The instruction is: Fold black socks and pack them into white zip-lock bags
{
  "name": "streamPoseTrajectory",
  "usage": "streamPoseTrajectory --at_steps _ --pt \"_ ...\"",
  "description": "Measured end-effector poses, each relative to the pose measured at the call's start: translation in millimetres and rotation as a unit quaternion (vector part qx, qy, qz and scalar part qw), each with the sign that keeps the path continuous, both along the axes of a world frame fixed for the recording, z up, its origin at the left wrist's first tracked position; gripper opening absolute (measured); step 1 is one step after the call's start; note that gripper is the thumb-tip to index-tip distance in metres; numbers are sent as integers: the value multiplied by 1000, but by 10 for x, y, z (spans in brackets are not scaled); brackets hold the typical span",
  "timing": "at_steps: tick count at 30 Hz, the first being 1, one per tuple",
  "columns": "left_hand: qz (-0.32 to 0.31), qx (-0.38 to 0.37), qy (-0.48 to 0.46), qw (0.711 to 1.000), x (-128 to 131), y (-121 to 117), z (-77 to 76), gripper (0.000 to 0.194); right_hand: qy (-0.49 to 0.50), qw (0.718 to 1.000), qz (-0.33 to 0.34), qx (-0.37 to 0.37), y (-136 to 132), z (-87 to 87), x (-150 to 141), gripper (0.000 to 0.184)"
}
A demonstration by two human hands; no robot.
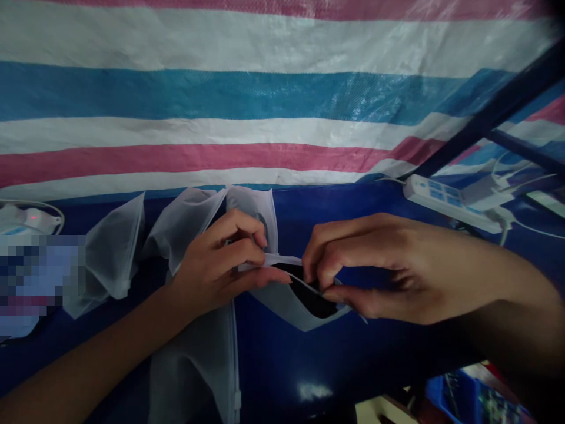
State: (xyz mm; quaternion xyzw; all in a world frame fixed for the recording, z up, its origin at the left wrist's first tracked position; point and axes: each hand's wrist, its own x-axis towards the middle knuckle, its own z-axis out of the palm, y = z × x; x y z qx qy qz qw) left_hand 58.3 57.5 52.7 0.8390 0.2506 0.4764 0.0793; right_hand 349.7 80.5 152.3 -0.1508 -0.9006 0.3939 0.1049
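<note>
A frosted zip bag (282, 303) with something black inside is held between both hands above the blue table. My left hand (229, 256) pinches its top edge on the left, thumb along the opening. My right hand (371, 265) grips the opening's right part, with fingers and thumb closed on the rim. Between the hands the mouth of the bag gapes a little, and the dark content shows there; its kind cannot be made out. Another frosted zip bag (194, 365) lies under my left forearm, its slider at the lower right.
More frosted bags (117, 253) lie at the left. A white power strip (450, 203) with plugs and cables sits at the right back. A blue bin (454, 391) stands lower right. A striped tarp (220, 94) hangs behind the blue table (273, 365).
</note>
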Motion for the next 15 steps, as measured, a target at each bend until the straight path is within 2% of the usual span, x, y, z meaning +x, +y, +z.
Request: streamPoseTrajectory --at_steps 2,5,12,15 --pt "-8 2 4 1000 1 -2 2 36 10 1000 16 1 29 -26 -11 11" --pt "-18 -1 14 1000 2 -7 2 34 5 1000 -10 4 63 -79 -9 19" --pt "-22 -5 13 1000 -2 -9 15 31 -40 998 -43 39 45 -92 37 16" --pt "-21 -6 11 1000 4 -6 13 31 -66 996 -53 25 43 -72 40 22"
